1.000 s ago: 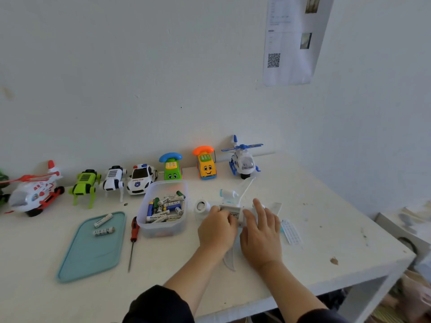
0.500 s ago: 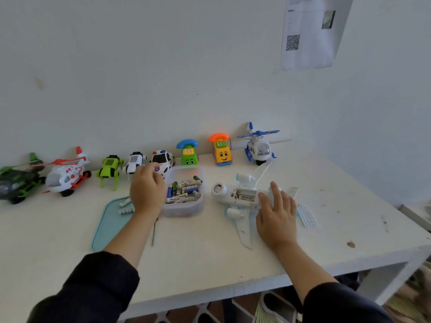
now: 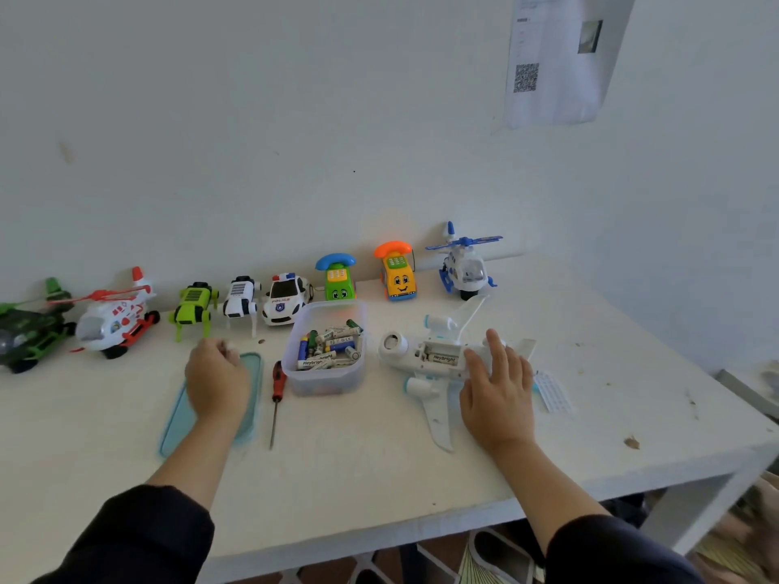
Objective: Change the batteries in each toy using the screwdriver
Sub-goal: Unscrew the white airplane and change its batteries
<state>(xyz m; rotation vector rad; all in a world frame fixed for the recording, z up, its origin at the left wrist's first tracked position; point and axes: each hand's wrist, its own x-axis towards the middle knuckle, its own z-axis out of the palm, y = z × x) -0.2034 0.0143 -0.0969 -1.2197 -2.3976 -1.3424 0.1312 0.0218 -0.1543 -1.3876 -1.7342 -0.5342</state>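
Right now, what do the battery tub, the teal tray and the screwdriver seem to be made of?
Battery tub: translucent, slightly frosted plastic; the batteries show through its wall.
Teal tray: looks like matte plastic or silicone; thin with rounded corners, too blurred to settle.
Screwdriver: glossy red plastic handle with dark grip, thin dark shaft, probably metal.

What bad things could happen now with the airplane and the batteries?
The airplane lies with its battery bay open, steadied only by the right hand, so a bump might knock a battery out. The battery cover sits loose nearby and could get brushed away. The screwdriver could roll.
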